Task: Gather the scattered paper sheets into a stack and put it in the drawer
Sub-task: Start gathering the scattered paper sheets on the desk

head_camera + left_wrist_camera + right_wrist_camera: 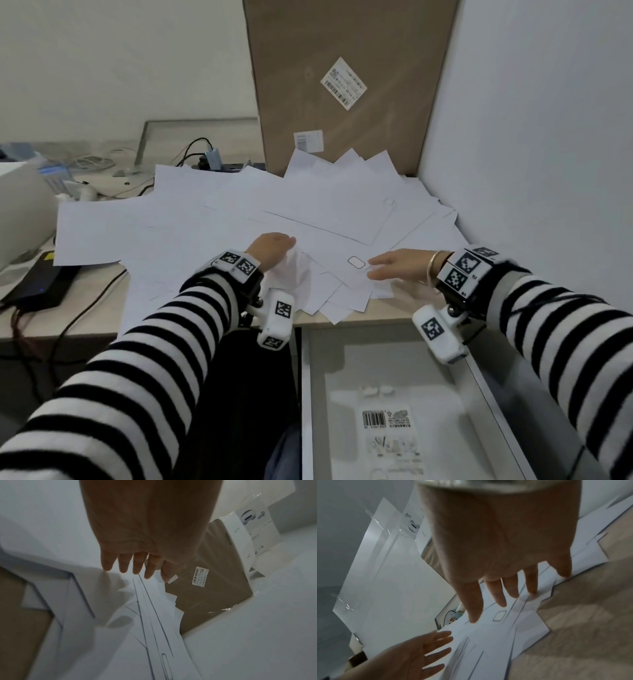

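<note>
Many white paper sheets (274, 205) lie fanned and overlapping across the wooden desk, some hanging over its front edge. My left hand (277, 246) stands edge-on at the near middle of the pile, fingers (123, 565) straight, against a lifted sheet edge. My right hand (387, 269) lies flat to its right, straight fingers (498, 596) touching the sheets (488, 642) near a small printed rectangle. In the right wrist view my left hand (426, 651) shows its palm with fingers spread. The grey drawer (308, 394) stands pulled out below the desk edge at lower right.
A tall cardboard box (342, 85) leans at the back behind the sheets. A white wall (531, 137) closes the right side. A black device (37, 281) with cables and a white appliance (20, 212) sit at left. A labelled plastic bag (387, 421) lies in the drawer.
</note>
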`<state>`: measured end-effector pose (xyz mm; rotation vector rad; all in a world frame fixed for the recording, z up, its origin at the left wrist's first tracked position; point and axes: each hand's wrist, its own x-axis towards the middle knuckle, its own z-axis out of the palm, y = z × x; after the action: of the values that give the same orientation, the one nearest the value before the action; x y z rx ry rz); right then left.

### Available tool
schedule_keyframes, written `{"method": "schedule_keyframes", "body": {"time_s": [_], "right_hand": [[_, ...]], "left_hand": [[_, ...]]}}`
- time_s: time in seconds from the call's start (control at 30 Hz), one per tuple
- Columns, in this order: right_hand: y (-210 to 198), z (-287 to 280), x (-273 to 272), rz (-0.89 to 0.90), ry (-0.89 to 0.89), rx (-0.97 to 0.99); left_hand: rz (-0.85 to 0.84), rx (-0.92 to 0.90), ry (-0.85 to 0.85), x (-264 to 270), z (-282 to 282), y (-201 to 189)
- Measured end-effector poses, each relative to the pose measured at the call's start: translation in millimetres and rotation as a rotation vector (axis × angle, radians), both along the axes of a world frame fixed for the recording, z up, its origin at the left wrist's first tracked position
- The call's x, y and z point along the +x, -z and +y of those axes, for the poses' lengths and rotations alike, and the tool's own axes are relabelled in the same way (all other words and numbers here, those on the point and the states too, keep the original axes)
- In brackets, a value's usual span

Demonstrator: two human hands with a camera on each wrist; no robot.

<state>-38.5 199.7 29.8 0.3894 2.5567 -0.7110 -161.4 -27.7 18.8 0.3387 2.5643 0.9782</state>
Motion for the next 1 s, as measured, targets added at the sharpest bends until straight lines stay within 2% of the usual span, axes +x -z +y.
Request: {"method": "schedule_keyframes", "body": {"time_s": [0.03, 0.13, 0.2, 0.3, 0.43, 0.53, 0.67, 0.8, 0.9, 1.0], "right_hand": [[-1.3, 3.4, 2.3, 0.052, 0.037, -0.035], [-7.5, 27.1, 7.7, 0.157, 0.185, 0.019], [-7.2, 43.7, 14.7, 0.096, 0.258, 0.104], [3.9, 55.1, 23.2, -0.031, 0.287, 0.171], [7.6, 34.4, 24.6, -0.09, 0.162, 0.21], [3.9, 13.6, 19.1, -0.149, 0.084, 0.259], [7.3, -10.0, 13.9, -0.16, 0.011, 0.313], [4.7, -44.1, 4.4, -0.164, -0.162, 0.261], [2.7, -68.0, -0.7, -0.121, -0.218, 0.201], [-0.3, -74.8, 2.7, -0.011, -0.199, 0.057]], "left_hand": [[0.027, 0.01, -0.043, -4.2, -6.7, 1.9], [0.103, -0.141, -0.209, -17.4, -32.8, 6.0], [0.08, -0.322, -0.295, -20.6, -53.4, 6.9], [0.011, -0.578, -0.3, -28.1, -79.7, 16.5], [-0.09, -0.474, -0.293, -24.0, -77.8, 28.5], [-0.085, -0.483, -0.29, -29.2, -77.4, 34.1], [-0.078, -0.391, -0.226, -22.0, -68.1, 27.8], [0.035, -0.397, -0.107, -15.1, -64.7, 29.7], [-0.018, -0.244, -0.188, -8.1, -67.2, 21.7], [-0.012, -0.214, -0.249, -7.3, -65.0, 18.3]]}}
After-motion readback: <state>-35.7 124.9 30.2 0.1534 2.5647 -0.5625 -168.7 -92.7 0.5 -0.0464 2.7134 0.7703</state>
